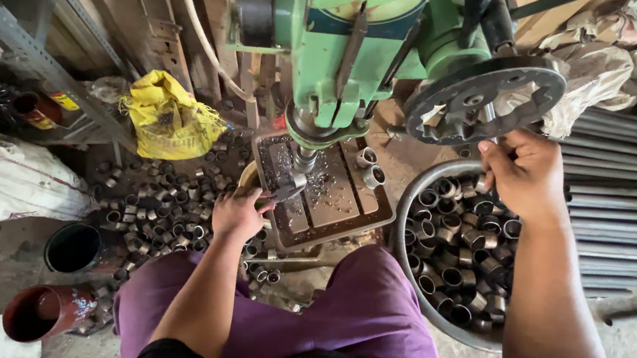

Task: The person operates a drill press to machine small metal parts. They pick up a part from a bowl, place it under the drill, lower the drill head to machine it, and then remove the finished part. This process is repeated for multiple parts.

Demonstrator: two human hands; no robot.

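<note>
We look down at a person sitting in front of a green drill machine (347, 42). The top of the machine is cut off at twelve o'clock. The left hand (239, 212) sits near the middle, at the front left corner of the metal drill table (340, 197). Its fingers are curled around a dark tool (286, 191) that reaches under the drill tip. We cannot see what the tool grips, because the tip and metal crumbs hide it. Two small metal rings (369, 168) stand on the table at about one o'clock from that hand.

The right hand (525, 175) is at two o'clock. Its fingers are closed on the rim of the dark round wheel (486, 98) on the side of the machine. The fingertips are hidden behind the wheel.

Below that hand, at three o'clock, a big metal bowl (409, 211) holds many rings; the arm covers part of it. More rings lie in a pile on the floor (160, 203) at nine o'clock, beside a yellow bag (169, 118). Purple trousers (352, 315) fill six o'clock.
</note>
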